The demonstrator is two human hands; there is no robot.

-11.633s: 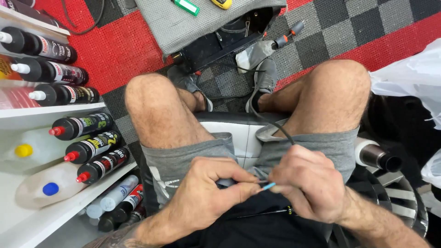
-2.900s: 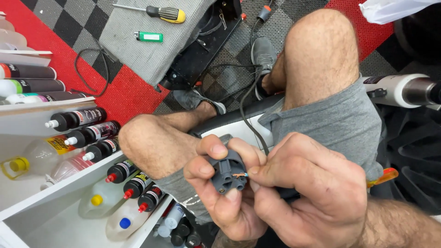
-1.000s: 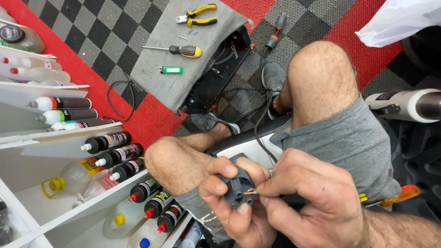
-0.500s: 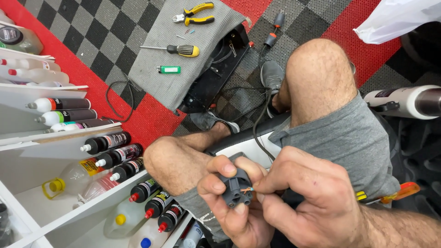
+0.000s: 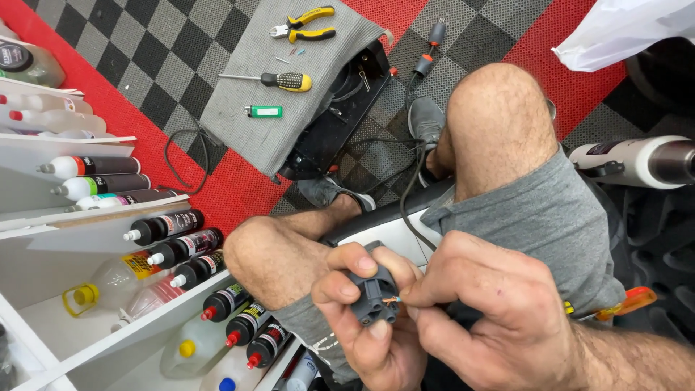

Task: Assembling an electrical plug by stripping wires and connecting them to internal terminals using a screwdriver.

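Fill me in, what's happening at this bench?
A seated person holds a dark grey plug connector in the left hand, while the right hand pinches a thin orange wire at its side. A black cable runs from there toward the floor. On a grey cloth ahead lie yellow-handled pliers, a screwdriver and a green lighter. Bottles fill the white shelves at the person's left.

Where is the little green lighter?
In the head view, upper left of middle, the green lighter lies on the grey cloth on the floor, just below the yellow-handled screwdriver.
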